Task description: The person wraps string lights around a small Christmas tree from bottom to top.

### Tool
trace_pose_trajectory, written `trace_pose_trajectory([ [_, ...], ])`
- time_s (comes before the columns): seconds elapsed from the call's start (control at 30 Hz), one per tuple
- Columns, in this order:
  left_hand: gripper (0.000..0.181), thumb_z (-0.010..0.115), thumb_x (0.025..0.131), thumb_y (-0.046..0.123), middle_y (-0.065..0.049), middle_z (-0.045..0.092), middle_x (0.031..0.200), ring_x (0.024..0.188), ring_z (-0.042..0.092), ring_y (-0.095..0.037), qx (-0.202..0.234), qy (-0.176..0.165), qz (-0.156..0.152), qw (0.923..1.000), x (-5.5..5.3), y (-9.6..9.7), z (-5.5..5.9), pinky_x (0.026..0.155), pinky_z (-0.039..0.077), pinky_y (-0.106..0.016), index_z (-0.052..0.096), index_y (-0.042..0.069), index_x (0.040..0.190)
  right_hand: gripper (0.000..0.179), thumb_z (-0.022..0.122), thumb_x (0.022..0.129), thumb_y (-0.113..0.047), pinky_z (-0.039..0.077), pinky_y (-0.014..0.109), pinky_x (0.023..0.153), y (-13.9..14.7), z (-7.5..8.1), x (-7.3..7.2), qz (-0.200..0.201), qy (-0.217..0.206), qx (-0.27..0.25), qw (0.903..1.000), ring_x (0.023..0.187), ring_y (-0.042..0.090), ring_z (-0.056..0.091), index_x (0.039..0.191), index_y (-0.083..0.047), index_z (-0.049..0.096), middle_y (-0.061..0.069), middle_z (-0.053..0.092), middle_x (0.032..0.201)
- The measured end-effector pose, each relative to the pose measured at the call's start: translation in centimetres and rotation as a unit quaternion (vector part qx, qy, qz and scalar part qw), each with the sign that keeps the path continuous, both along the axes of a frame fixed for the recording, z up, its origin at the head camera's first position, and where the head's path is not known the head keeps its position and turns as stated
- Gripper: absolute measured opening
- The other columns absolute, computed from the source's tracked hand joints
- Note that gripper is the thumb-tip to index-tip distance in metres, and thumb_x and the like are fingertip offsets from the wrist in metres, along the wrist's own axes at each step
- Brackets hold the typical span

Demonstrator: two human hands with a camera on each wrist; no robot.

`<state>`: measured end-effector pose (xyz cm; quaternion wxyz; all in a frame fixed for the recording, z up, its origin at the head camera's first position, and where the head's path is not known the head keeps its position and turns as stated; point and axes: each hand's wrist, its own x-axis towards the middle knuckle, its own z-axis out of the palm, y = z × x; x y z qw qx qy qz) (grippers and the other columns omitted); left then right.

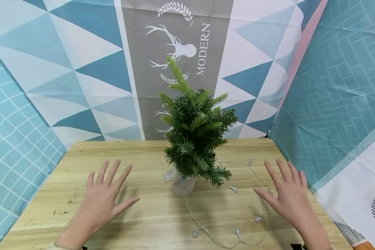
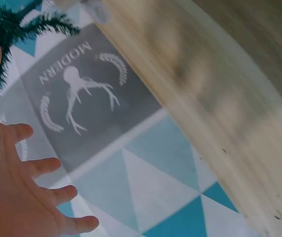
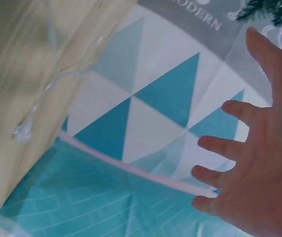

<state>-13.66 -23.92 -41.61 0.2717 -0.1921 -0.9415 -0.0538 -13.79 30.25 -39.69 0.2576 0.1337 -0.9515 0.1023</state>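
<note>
A small artificial Christmas tree [image 1: 197, 135] stands upright on the wooden table, its pale base [image 1: 183, 186] partly covered by branches. To the left of it, my left hand [image 1: 102, 201] hovers over the table, fingers spread and holding nothing. On the other side my right hand [image 1: 289, 198] is held the same way, apart from the tree. A string of lights [image 1: 206, 232] with clear bulbs trails from the base over the table toward the right hand. Both wrist views show spread fingers with nothing in them; tree branches [image 2: 32, 27] show past the left thumb.
The wooden table [image 1: 150, 215] has small green bits [image 1: 70, 201] scattered at its left. A patterned cloth with a deer print [image 1: 178, 48] hangs behind. Blue cloths [image 1: 15, 139] flank both sides. A small clear piece [image 1: 168, 175] sits by the tree's base.
</note>
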Motion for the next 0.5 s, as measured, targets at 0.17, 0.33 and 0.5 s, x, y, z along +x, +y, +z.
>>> trace_pose_trajectory([
  [0.17, 0.094, 0.05, 0.082, 0.081, -0.017, 0.033, 0.156, 0.14, 0.029, -0.048, -0.013, 0.001, -0.026, 0.9996, 0.2, 1.5, 0.4, 0.1, 0.027, -0.074, 0.034, 0.026, 0.156, 0.09, 0.076, 0.079, -0.056, 0.013, 0.077, 0.104, -1.6, 0.4, 0.6, 0.014, 0.005, 0.013, 0.9998, 0.132, 0.054, 0.031, 0.153, -0.022, 0.039, 0.027, 0.045, 0.142],
  [0.33, 0.089, 0.049, 0.086, 0.078, -0.018, 0.034, 0.156, 0.139, 0.032, -0.046, -0.029, -0.004, -0.055, 0.9981, 0.4, 3.1, 0.9, 0.101, 0.029, -0.072, 0.037, 0.023, 0.155, 0.088, 0.075, 0.079, -0.059, 0.018, 0.076, 0.1, -3.2, 0.6, 1.1, 0.037, 0.011, 0.023, 0.999, 0.127, 0.052, 0.038, 0.151, -0.022, 0.042, 0.024, 0.051, 0.137],
  [0.5, 0.084, 0.048, 0.088, 0.075, -0.019, 0.041, 0.151, 0.135, 0.04, -0.044, -0.045, 0.002, -0.08, 0.9958, 0.6, 4.9, 1.4, 0.101, 0.032, -0.07, 0.045, 0.02, 0.15, 0.082, 0.072, 0.083, -0.057, 0.023, 0.073, 0.102, -5.0, 0.9, 1.4, 0.071, -0.008, 0.033, 0.9969, 0.124, 0.048, 0.047, 0.15, -0.018, 0.045, 0.02, 0.057, 0.134],
])
